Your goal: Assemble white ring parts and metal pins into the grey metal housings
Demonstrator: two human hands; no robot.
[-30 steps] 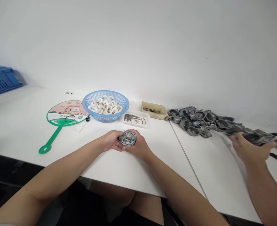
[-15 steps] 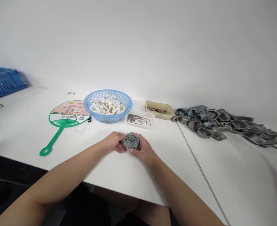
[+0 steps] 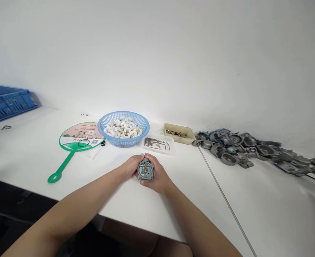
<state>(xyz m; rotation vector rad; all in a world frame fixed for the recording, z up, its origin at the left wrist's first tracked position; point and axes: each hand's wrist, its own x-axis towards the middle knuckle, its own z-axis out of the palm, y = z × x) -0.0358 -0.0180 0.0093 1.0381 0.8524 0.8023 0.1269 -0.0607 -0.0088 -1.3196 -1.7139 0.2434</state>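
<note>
- The white tabletop (image 3: 136, 208) lies bare just below the hands; whether they rest on it or sit slightly above it, I cannot tell.
- The left hand (image 3: 129, 168) is closed on the left side of a grey cast-metal housing with a round, recessed face (image 3: 146, 171); its far fingers are hidden.
- The right hand (image 3: 159, 176) is clamped round the housing's right side, thumb near the lower edge. The recess, with small brass-coloured fittings inside, faces the wearer; were any fitting loose, a sharp tilt could tip it out.
- Fingertips meet close together at the top; a slack grip there could let the smooth metal slip and knock the table.
- Beyond, a shallow translucent plastic tray (image 3: 171, 146) holds thin dark metal pins; a careless forearm could catch its low rim and scatter them.
- Left of it, a round blue mesh basket (image 3: 124, 143) is heaped with white ring-shaped pieces (image 3: 122, 127); a bump could spill the topmost.
- Farther right, a loose pile of grey metal housings (image 3: 235, 148) could slide if a lower one were pulled.
</note>
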